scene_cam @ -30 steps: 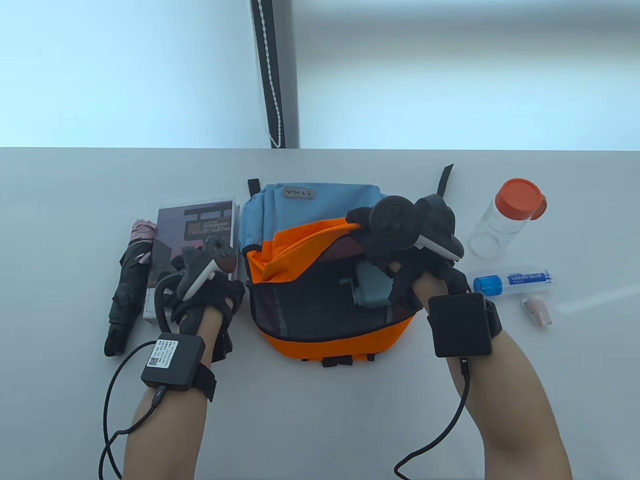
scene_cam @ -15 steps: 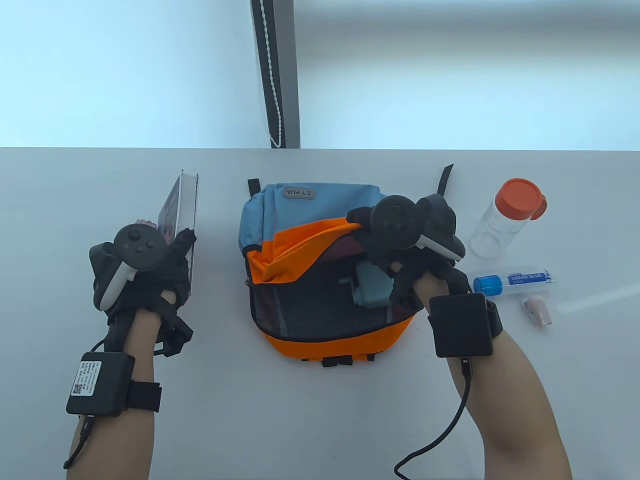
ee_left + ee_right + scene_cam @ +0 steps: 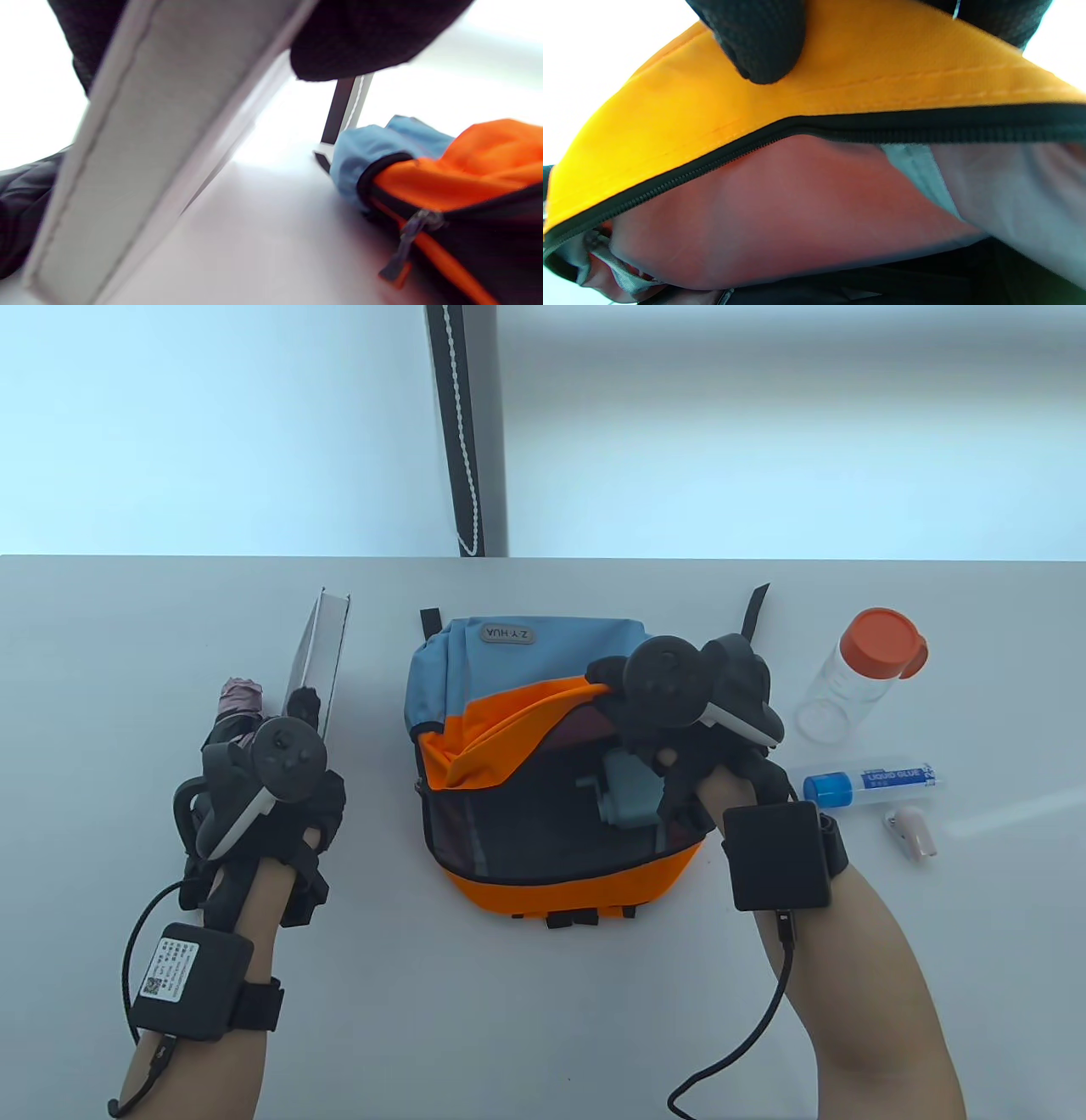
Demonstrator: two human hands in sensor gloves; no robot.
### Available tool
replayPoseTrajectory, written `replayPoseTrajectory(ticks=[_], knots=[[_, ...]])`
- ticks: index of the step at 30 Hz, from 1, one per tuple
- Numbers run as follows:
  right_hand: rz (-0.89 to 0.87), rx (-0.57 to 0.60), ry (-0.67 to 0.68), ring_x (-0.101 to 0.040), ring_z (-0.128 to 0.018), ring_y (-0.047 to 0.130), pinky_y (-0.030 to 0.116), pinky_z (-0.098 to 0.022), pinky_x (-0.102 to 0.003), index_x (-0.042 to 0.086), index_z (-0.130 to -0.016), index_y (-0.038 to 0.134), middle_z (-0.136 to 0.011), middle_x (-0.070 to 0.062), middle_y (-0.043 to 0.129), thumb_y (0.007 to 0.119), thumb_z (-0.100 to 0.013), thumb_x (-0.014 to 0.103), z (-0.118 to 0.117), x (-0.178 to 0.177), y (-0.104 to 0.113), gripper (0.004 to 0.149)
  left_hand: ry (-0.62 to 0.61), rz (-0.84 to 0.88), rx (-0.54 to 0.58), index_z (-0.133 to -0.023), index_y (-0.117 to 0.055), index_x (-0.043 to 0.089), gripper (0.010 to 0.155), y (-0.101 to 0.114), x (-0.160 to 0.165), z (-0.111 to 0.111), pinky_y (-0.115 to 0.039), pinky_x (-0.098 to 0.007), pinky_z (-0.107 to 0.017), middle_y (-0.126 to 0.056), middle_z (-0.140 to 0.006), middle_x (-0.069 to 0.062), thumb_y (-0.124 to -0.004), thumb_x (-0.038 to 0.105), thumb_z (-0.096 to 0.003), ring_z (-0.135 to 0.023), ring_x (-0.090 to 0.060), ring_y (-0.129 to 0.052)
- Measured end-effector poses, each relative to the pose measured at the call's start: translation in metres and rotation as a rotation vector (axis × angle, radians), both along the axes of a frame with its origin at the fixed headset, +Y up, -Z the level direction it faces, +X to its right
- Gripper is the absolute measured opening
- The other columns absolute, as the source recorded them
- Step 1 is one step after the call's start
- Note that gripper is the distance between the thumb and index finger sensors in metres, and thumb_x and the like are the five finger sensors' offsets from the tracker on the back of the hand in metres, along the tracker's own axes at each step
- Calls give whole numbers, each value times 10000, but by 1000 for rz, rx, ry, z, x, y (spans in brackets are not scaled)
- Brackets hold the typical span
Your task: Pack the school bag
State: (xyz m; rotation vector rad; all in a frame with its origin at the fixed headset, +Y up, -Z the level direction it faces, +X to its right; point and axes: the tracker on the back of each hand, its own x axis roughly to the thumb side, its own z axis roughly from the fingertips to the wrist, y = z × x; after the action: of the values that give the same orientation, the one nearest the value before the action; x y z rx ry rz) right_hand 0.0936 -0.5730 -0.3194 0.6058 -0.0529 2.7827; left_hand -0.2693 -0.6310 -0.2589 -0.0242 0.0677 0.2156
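Note:
A blue and orange school bag (image 3: pixel 475 661) lies in the middle of the table. My right hand (image 3: pixel 670 721) grips its orange flap (image 3: pixel 840 89) and holds the opening up; a dark red lining shows inside, and a pale blue object (image 3: pixel 629 789) lies in the opening. My left hand (image 3: pixel 271 780) grips a white-edged book (image 3: pixel 322 653) left of the bag and holds it tilted up on its edge; its pale edge (image 3: pixel 140 148) fills the left wrist view, with the bag (image 3: pixel 445 178) to the right. A folded dark umbrella (image 3: pixel 233 704) lies under my left hand.
Right of the bag lie a clear bottle with an orange cap (image 3: pixel 857 670), a tube of liquid glue (image 3: pixel 874 782) and a small pink and white item (image 3: pixel 912 831). A black post with a bead chain (image 3: pixel 462 432) stands behind the table's far edge.
My left hand has lifted the book from flat on the table up onto its edge, then drawn slightly right and toward me. The right hand holds the flap as before.

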Motion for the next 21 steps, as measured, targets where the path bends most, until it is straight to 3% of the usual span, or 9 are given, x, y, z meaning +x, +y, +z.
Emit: replayPoseTrajectory(ticks=[3,6,10,13,17,21], knots=[[3,-1,-12,-479,-830,1002,827,-570,-688,79,-946,851,-866,-208,1034,847,-525,248,-2,-1,1,454,-26,-25,207,-1127,-286,-30,935,28,4,16,-882,-683,-554,-694,-1085,-366,-891,254,-473,-877,-586,-899],[-2,13,-71,-484,-836,993,832,-568,-674,59,-985,809,-898,-225,1008,852,-527,271,-6,2,0,506,-136,-45,386,-1112,-406,-41,859,64,12,38,-885,-685,-554,-722,-1083,-342,-892,248,-465,-878,-569,-917],[20,-2,-127,-484,-818,1006,848,-548,-662,59,-972,825,-883,-223,1020,853,-527,301,-14,7,-5,507,-324,26,534,-1116,-497,-19,832,118,19,85,-895,-690,-556,-771,-1078,-335,-931,231,-451,-872,-565,-944],[13,-12,-133,-472,-792,1028,868,-528,-646,66,-952,849,-855,-216,1041,865,-522,315,-16,8,-5,497,-458,61,615,-1111,-552,1,818,146,22,122,-918,-671,-557,-812,-1069,-313,-953,238,-439,-870,-534,-974],[-12,11,-155,-451,-760,1054,889,-509,-625,75,-921,871,-815,-195,1064,894,-503,344,-18,10,0,497,-632,193,610,-1075,-669,16,790,162,19,149,-964,-628,-544,-902,-1017,-282,-1017,246,-404,-837,-479,-1036],[-32,1,-145,-430,-737,1073,897,-502,-619,104,-883,908,-775,-173,1088,915,-491,340,-17,16,6,458,-771,150,531,-1050,-716,32,774,155,33,154,-986,-603,-536,-942,-988,-263,-1044,252,-385,-813,-453,-1066]])
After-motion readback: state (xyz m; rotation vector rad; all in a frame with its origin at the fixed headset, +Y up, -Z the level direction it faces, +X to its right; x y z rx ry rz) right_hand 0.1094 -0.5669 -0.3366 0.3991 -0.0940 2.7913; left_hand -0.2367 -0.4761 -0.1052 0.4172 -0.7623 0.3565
